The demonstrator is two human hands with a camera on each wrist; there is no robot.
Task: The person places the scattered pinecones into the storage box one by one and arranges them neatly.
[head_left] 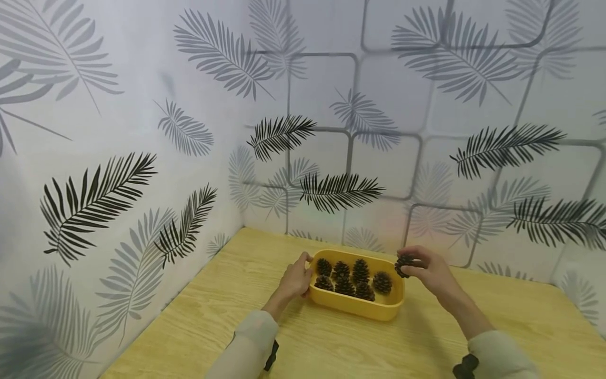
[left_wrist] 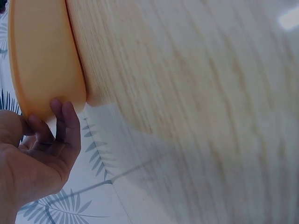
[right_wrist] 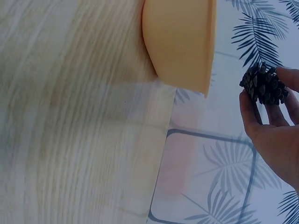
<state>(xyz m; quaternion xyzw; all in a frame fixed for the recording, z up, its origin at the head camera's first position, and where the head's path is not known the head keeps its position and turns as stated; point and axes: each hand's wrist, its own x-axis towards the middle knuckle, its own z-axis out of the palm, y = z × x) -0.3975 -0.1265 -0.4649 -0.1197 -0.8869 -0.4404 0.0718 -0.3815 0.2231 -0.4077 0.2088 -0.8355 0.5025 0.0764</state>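
A yellow oblong container (head_left: 352, 306) stands on the table with several brown pine cones (head_left: 344, 285) inside, mostly toward its left and middle. My left hand (head_left: 297, 276) grips its left end, the thumb up at the rim and fingertips against the outer wall, as the left wrist view shows. Just above the right end of the rim, my right hand (head_left: 428, 271) holds one dark pine cone (right_wrist: 264, 84) between thumb and fingers. In the right wrist view this cone is apart from the container wall (right_wrist: 180, 42).
The wood-grain table (head_left: 227, 310) runs back to walls on the left and behind. Both walls carry printed leaf patterns, and the back wall (head_left: 326, 221) rises close behind the container. Dark bands (head_left: 466, 366) sit at the sleeves.
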